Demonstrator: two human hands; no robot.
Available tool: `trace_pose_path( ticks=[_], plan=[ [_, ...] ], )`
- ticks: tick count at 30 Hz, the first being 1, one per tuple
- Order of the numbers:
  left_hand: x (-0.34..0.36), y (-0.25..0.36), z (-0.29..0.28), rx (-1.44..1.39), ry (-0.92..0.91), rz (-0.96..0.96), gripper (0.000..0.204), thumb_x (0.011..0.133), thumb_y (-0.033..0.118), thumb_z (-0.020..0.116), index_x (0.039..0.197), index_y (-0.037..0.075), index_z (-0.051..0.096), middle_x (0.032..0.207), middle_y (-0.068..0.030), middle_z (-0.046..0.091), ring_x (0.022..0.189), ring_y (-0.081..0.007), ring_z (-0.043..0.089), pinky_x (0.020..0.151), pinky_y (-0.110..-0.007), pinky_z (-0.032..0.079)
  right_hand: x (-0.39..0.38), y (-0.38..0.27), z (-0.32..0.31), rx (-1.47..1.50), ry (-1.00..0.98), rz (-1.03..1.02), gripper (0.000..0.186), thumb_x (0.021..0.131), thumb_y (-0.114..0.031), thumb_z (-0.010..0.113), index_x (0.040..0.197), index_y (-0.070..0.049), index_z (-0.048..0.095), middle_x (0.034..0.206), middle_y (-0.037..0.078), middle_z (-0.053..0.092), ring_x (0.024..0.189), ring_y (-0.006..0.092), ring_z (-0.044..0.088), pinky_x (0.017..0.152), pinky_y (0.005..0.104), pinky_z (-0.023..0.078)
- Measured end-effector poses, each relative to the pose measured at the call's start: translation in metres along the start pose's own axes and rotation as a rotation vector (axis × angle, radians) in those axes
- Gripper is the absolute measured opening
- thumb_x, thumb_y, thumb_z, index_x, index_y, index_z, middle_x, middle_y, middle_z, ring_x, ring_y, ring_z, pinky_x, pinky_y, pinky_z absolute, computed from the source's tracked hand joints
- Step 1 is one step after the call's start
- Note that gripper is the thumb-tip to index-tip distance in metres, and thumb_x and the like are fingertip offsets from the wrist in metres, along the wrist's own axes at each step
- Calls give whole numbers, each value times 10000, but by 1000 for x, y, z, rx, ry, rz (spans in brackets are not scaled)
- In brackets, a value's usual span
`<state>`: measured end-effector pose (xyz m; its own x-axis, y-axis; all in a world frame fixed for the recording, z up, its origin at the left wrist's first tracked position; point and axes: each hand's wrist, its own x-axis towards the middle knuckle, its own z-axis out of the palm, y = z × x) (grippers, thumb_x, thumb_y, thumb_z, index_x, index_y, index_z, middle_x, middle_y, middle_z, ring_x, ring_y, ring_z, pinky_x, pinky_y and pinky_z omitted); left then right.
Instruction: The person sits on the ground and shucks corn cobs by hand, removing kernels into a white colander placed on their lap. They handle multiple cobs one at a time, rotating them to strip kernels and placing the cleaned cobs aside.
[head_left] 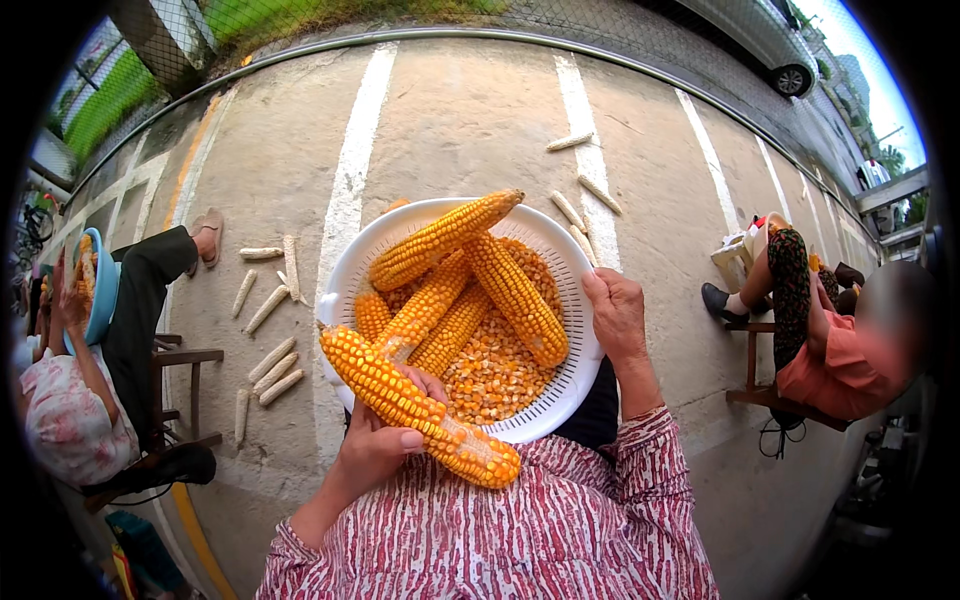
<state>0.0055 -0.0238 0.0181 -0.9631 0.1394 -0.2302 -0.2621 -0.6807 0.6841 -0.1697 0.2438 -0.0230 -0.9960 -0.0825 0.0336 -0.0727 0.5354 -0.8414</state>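
My left hand (385, 440) is closed around a corn cob (410, 400) full of yellow kernels, with a bare patch near its lower right end. This cob is held over the near left rim of a white slotted basin (345, 280) on my lap. My right hand (618, 310) grips the basin's right rim, thumb on top and the other fingers mostly hidden below. Inside the basin lie loose kernels (495, 370) and several more whole cobs, one of them (445, 240) resting across the others with its tip over the far rim.
Several stripped cobs (268, 310) lie on the concrete to the left, and others (568, 210) beyond the basin to the right. A person with a blue basin (100, 300) sits at the left; another person in an orange top (840, 360) sits at the right. A mesh fence runs across the back.
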Motion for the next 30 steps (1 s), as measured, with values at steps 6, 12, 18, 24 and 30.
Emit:
trace_pose_path(
  ticks=[6, 12, 18, 24, 30],
  plan=[
    [31, 10, 23, 29, -39, -22, 560, 645, 103, 690, 1150, 56, 453, 1049, -142, 531, 1041, -233, 530, 946, -378, 439, -6, -18, -8, -20, 62, -51, 224, 931, -180, 575, 917, 19, 675, 723, 146, 639, 639, 231, 619, 605, 360, 476],
    [55, 4, 32, -16, -91, -38, 490, 702, 12, 724, 1157, 0, 544, 1145, -132, 597, 1056, -207, 610, 970, -366, 489, -6, -11, -4, -43, -8, -51, 234, 961, -167, 551, 926, 38, 657, 736, 61, 628, 674, 127, 578, 612, 284, 466],
    [69, -4, 30, -85, -100, -101, 552, 702, -16, 686, 1211, 13, 473, 1174, -161, 587, 1097, -230, 599, 1005, -397, 471, -7, 10, 0, 131, -19, 35, 264, 956, -215, 575, 1033, 23, 656, 850, 136, 660, 765, 193, 630, 683, 319, 496],
    [72, -9, 27, -152, -112, -157, 618, 652, -47, 667, 1216, 64, 441, 1222, -193, 549, 1145, -259, 561, 1034, -432, 446, -15, -34, -24, -78, 89, -38, 374, 916, -229, 636, 1183, 29, 595, 1072, 178, 621, 847, 203, 621, 746, 323, 507],
    [71, -9, 26, -134, -89, -169, 623, 648, -18, 666, 1223, 63, 439, 1205, -170, 539, 1137, -252, 555, 1024, -416, 444, -33, -65, -43, -165, -150, -350, 555, 792, -422, 742, 1146, -9, 633, 1090, 176, 627, 1011, 336, 580, 874, 430, 474]
  ],
)
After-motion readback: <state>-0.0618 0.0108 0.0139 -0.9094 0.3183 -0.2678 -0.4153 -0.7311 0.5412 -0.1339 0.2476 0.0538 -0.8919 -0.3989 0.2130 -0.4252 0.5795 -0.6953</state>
